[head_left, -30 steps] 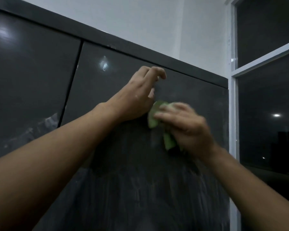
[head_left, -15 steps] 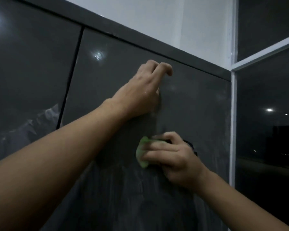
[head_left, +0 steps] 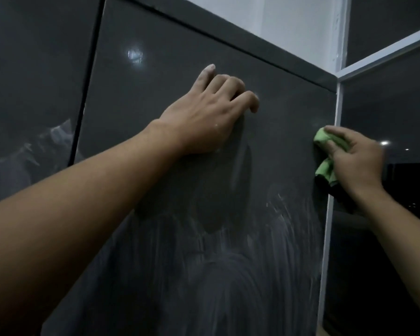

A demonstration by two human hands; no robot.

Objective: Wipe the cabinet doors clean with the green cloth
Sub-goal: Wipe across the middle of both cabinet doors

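Head view: two dark glossy cabinet doors fill the frame. The left door (head_left: pixel 34 69) lies at 9 o'clock and the right door (head_left: pixel 155 57) takes the middle, with one thin black seam (head_left: pixel 86 98) between them. A dark top rail (head_left: pixel 228 27) runs above both, sloping down toward 2 o'clock, with white wall (head_left: pixel 289 20) behind it at 12 o'clock. At 3 o'clock a white window frame (head_left: pixel 330 214) stands right against the right door's edge and holds two dark panes, an upper pane (head_left: pixel 386 20) and a lower pane (head_left: pixel 386 105). A small bright light (head_left: pixel 384 143) shows in the lower one. One pale glare spot (head_left: pixel 135 55) sits high on the right door, and whitish streaks (head_left: pixel 277 238) cover its lower half toward 5 o'clock.

Two bare forearms reach in and cover much of the lower door. The one from 8 o'clock hides the most.

There is one green cloth (head_left: pixel 324 169). It lies bunched at the right door's right edge, at 3 o'clock, touching the door where it meets the window frame.

The right hand (head_left: pixel 357 161) grips the cloth with fingers curled over it. The cloth sticks out on the hand's 9 o'clock side, above and below the fingers.

The left hand (head_left: pixel 204 117) rests against the upper middle of the right door with its fingers bent at the knuckles, holding nothing. It is well apart from the cloth, at the cloth's 9 to 10 o'clock.
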